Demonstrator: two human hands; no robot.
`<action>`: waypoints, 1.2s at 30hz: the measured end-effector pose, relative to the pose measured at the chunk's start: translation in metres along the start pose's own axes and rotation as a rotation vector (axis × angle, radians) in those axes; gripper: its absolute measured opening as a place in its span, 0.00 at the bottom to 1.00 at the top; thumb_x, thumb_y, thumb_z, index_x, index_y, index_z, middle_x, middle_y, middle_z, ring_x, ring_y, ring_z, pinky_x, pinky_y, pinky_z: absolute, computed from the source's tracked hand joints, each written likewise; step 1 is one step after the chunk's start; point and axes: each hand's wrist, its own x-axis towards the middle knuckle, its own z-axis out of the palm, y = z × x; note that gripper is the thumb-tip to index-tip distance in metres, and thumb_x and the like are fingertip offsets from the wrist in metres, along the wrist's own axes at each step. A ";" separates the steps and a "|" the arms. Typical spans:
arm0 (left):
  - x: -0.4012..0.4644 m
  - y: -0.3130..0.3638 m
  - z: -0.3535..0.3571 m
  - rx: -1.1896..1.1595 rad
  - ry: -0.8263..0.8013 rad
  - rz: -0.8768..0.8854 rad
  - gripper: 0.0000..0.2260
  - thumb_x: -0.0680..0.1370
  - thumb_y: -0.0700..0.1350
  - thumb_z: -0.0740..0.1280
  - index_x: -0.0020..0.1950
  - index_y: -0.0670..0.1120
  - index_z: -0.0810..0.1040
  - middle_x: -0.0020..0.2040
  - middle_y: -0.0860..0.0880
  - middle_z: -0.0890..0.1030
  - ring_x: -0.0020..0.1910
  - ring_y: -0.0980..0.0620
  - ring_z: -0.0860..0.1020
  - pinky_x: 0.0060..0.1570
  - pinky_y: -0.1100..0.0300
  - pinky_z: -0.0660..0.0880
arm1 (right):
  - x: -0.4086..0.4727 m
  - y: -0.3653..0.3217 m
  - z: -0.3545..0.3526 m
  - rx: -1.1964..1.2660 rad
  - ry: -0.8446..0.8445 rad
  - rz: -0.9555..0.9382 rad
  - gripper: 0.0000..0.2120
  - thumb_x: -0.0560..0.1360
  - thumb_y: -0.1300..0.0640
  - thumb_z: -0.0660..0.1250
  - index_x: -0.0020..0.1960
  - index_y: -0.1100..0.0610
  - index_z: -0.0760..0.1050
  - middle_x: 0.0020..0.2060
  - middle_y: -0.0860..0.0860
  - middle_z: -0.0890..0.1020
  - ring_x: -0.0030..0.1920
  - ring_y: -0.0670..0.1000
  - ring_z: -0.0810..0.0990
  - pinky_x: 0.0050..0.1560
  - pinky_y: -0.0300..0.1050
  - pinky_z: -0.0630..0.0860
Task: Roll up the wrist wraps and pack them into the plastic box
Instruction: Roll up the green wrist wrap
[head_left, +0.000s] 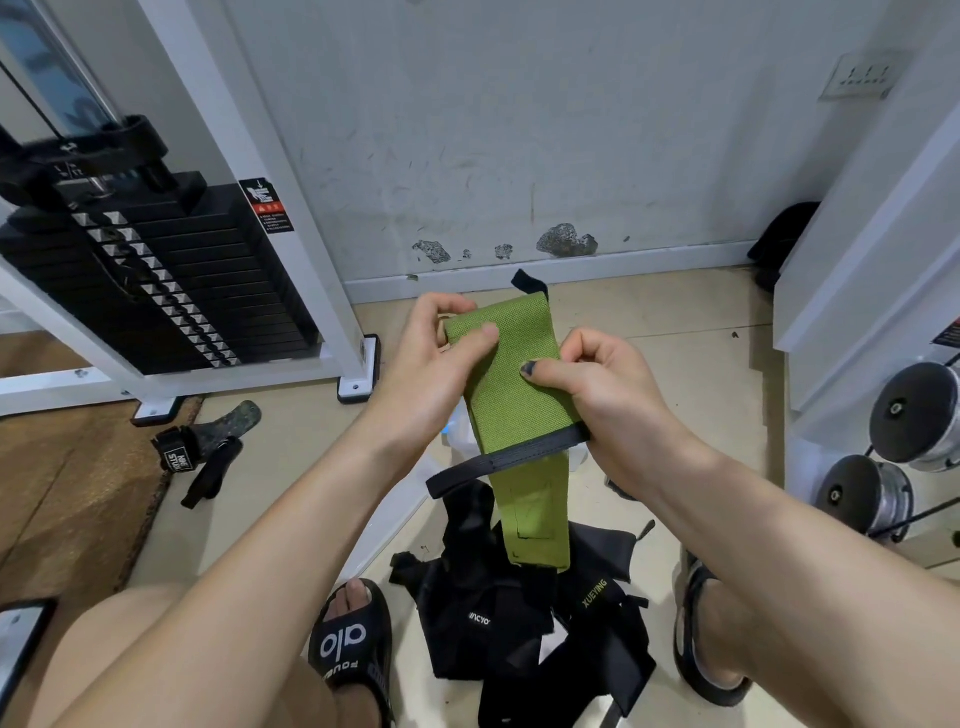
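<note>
Head view
Green wrist wrap (511, 395): was held up in the air between both hands, above the floor, its upper end near the left hand and its lower end hanging down over the black pile.
Black loop (529, 280): stuck up from the wrap's top edge.
Black strap (511, 460): ran across the green wrap below the hands and jutted out to the left.
Left hand (436, 353): pinched the wrap's upper left corner, thumb on the front face, fingers curled behind.
Right hand (597, 384): gripped the wrap's right edge, thumb pressed on the front face, fingers curled round the back.
Pile of black wraps (535, 618): lay loose and unrolled on the tiled floor (675, 312) between the person's feet, directly under the green wrap.
Plastic box (457, 431): only a pale, clear fragment showed behind the left wrist and the wrap; its contents could not be told.
Black slide sandal (350, 644): was on the left foot, just left of the pile.
Weight stack (156, 280): stood at the left in a white frame.
Black grip and strap (202, 447): lay on the floor near the frame's foot.
Dumbbells (893, 447): sat at the right edge.
</note>
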 end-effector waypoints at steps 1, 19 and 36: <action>-0.001 -0.002 0.001 0.032 0.009 0.024 0.07 0.80 0.50 0.68 0.57 0.58 0.74 0.50 0.48 0.80 0.43 0.53 0.80 0.49 0.51 0.78 | 0.000 0.001 0.000 -0.005 -0.009 -0.002 0.20 0.74 0.71 0.72 0.35 0.55 0.65 0.28 0.52 0.69 0.31 0.51 0.72 0.30 0.41 0.69; -0.008 0.001 0.008 0.109 -0.052 0.161 0.10 0.84 0.39 0.62 0.56 0.55 0.74 0.43 0.51 0.79 0.42 0.48 0.80 0.47 0.48 0.80 | 0.014 -0.018 -0.006 -0.010 0.135 -0.052 0.05 0.82 0.60 0.66 0.56 0.60 0.78 0.47 0.58 0.85 0.42 0.51 0.82 0.44 0.42 0.79; -0.008 -0.007 0.022 0.204 0.089 0.145 0.07 0.80 0.41 0.67 0.49 0.52 0.81 0.46 0.61 0.83 0.44 0.61 0.77 0.46 0.65 0.71 | -0.002 0.019 0.012 -0.544 0.238 -0.584 0.09 0.80 0.62 0.67 0.52 0.54 0.85 0.49 0.43 0.82 0.53 0.41 0.80 0.54 0.41 0.77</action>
